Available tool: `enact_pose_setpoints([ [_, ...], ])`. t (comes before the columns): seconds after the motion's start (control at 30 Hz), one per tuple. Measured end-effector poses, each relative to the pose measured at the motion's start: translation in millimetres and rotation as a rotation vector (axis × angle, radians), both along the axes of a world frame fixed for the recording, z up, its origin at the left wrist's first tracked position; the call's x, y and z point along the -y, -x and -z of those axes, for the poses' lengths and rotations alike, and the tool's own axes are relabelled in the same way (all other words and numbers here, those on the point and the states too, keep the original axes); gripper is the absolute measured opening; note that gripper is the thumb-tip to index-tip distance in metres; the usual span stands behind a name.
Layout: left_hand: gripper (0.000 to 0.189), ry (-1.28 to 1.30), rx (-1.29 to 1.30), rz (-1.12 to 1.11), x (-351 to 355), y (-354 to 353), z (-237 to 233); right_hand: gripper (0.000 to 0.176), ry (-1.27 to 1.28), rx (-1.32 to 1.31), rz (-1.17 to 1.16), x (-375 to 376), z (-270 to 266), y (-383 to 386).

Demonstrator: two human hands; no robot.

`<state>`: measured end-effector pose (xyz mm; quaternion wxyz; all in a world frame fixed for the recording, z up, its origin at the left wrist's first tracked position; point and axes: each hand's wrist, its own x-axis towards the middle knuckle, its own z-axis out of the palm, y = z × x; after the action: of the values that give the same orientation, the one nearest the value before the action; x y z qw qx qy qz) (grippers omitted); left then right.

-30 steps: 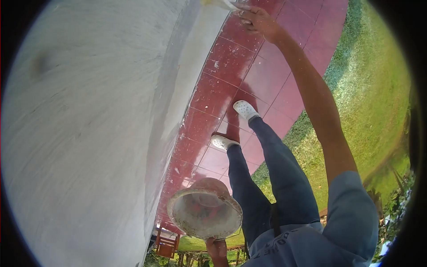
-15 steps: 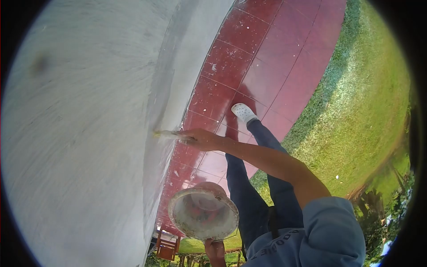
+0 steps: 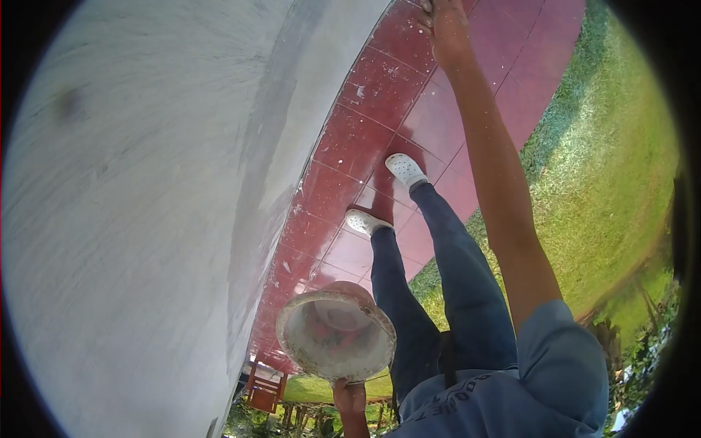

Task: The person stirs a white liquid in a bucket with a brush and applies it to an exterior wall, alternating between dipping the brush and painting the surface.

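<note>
My left hand [image 3: 349, 398] grips the rim of a paint-smeared bucket [image 3: 288, 332], low in the view. The bucket's mouth faces me; its inside is pale and stained, with reddish patches. My right arm reaches up the view, and my right hand [image 3: 447, 33] is at the top edge with its fingers curled. The paintbrush it held in the earlier frame lies outside the view now. Left of both hands rises a pale wall [image 3: 131, 219], with a darker, damp-looking band [image 3: 255, 146] near its base.
Red floor tiles [image 3: 350, 142] with white spatters run along the wall. I stand on them in white clogs [image 3: 404, 169]. Grass [image 3: 584, 219] borders the tiles on the right. A wooden chair [image 3: 265, 390] stands at the bottom, with trees behind.
My right hand has swung from the wall to the top edge, and the paintbrush has gone out of view. My second clog now shows. The bucket has barely moved in my left hand.
</note>
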<state>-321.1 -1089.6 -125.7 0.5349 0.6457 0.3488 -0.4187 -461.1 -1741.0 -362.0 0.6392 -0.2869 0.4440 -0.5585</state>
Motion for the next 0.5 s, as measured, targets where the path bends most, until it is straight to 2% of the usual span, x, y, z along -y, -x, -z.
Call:
enact_pose_setpoints([
  [0.07, 0.081, 0.022, 0.009, -0.036, -8.7, 0.1, 2.5, 0.025, 0.042, -0.018, 0.086, -21.8, 21.1, -33.2],
  [0.1, 0.081, 0.017, 0.011, -0.031, -4.9, 2.1, 0.3, 0.031, 0.365, -0.224, 0.168, -50.4, 38.7, -73.6],
  [0.13, 0.081, 0.015, 0.012, -0.009, 0.5, 3.8, -0.8, 0.056, 0.069, -0.360, -0.156, -97.6, 28.6, -105.5],
  [0.17, 0.081, 0.015, 0.011, 0.016, 4.0, 3.4, 0.4, 0.063, 0.394, -0.547, -0.224, -152.7, 28.1, -142.2],
  [0.2, 0.081, 0.013, 0.012, 0.024, 4.5, 1.8, 1.5, 0.063, 0.112, -0.307, -0.428, -203.5, -5.2, -155.4],
  [0.23, 0.081, 0.010, 0.011, 0.024, 0.8, 0.1, 0.9, 0.065, 0.226, -0.308, -0.516, -249.6, 1.0, -168.7],
  [0.27, 0.082, 0.009, 0.008, 0.024, -2.2, -3.3, 2.0, 0.061, -0.005, -0.363, -1.003, -265.5, -13.2, -157.2],
  [0.3, 0.082, 0.004, 0.008, 0.026, -1.7, -4.6, 2.9, 0.061, -0.010, -0.361, -1.002, -271.5, -5.9, -150.3],
  [0.37, 0.082, -0.030, -0.019, 0.004, 1.3, -5.9, 0.2, 0.053, 0.318, -0.390, -1.277, -288.2, 12.0, -144.3],
  [0.4, 0.082, -0.042, -0.019, 0.004, -3.5, -8.3, 0.2, 0.045, 0.324, -0.358, -1.165, -280.8, 24.7, -143.7],
  [0.43, 0.082, -0.039, -0.021, -0.002, -9.3, -10.0, 4.0, 0.048, 0.272, -0.332, -1.123, -252.1, 26.4, -137.6],
  [0.47, 0.082, -0.031, -0.022, -0.013, -13.6, -9.5, 6.3, 0.047, 0.236, -0.375, -0.986, -212.7, 22.4, -128.7],
  [0.5, 0.082, -0.030, -0.023, -0.022, -14.0, -7.6, 5.7, 0.050, -0.029, -0.381, -1.082, -155.3, -6.5, -105.7],
])
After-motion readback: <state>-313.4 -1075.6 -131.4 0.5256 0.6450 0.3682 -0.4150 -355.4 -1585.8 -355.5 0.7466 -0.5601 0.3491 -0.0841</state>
